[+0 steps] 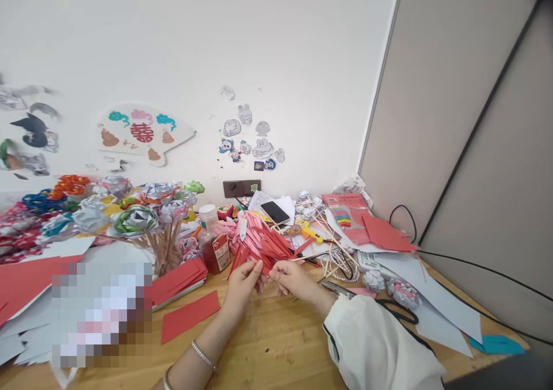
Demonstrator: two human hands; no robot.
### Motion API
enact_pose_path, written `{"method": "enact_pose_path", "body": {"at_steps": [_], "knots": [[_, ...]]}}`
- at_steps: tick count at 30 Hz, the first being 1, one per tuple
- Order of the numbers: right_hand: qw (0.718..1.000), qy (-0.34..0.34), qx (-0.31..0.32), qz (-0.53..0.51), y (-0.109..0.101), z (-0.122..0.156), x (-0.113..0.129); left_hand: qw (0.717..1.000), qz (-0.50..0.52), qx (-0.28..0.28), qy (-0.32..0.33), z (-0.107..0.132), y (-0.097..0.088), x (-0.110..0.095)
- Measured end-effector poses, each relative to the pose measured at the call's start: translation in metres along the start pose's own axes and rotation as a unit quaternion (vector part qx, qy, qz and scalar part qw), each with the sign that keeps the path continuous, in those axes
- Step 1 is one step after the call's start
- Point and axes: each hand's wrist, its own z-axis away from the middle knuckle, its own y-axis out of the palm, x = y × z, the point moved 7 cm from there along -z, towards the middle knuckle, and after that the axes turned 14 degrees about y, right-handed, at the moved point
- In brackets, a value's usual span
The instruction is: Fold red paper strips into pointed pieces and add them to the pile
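Observation:
Both of my hands meet over the wooden desk (pixel 268 344) at the near edge of a heap of folded red and pink paper strips (pixel 259 237). My left hand (pixel 243 283) pinches a red strip (pixel 264 263) between thumb and fingers. From the other side, my right hand (pixel 292 279), in a white sleeve, is closed on the same strip. Two bangles sit on my left wrist.
A red sauce-like bottle (pixel 213 243) stands left of the heap, beside paper flowers on sticks (pixel 142 217). Red paper sheets (pixel 189 315) lie at left. A phone (pixel 275 212), yellow glue gun (pixel 311 232), skewers, scissors (pixel 389 306), white and blue paper lie at right.

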Motion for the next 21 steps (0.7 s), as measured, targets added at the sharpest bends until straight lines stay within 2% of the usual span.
{"method": "enact_pose_path", "body": {"at_steps": [7, 11, 17, 21], "knots": [[0.999, 0.016, -0.021, 0.035, -0.005, 0.002, -0.001, 0.998, -0.011, -0.06, 0.011, 0.0, -0.008, -0.01], [1.0, 0.001, 0.012, 0.001, -0.002, 0.003, 0.0, 0.996, 0.004, -0.086, 0.006, -0.001, -0.016, -0.009], [1.0, 0.005, 0.015, 0.001, -0.007, 0.007, 0.003, 0.997, 0.041, -0.069, 0.014, -0.002, -0.017, -0.012], [0.996, 0.0, 0.038, -0.086, -0.003, 0.009, 0.005, 0.997, 0.042, -0.067, 0.027, -0.003, -0.017, -0.016]]}}
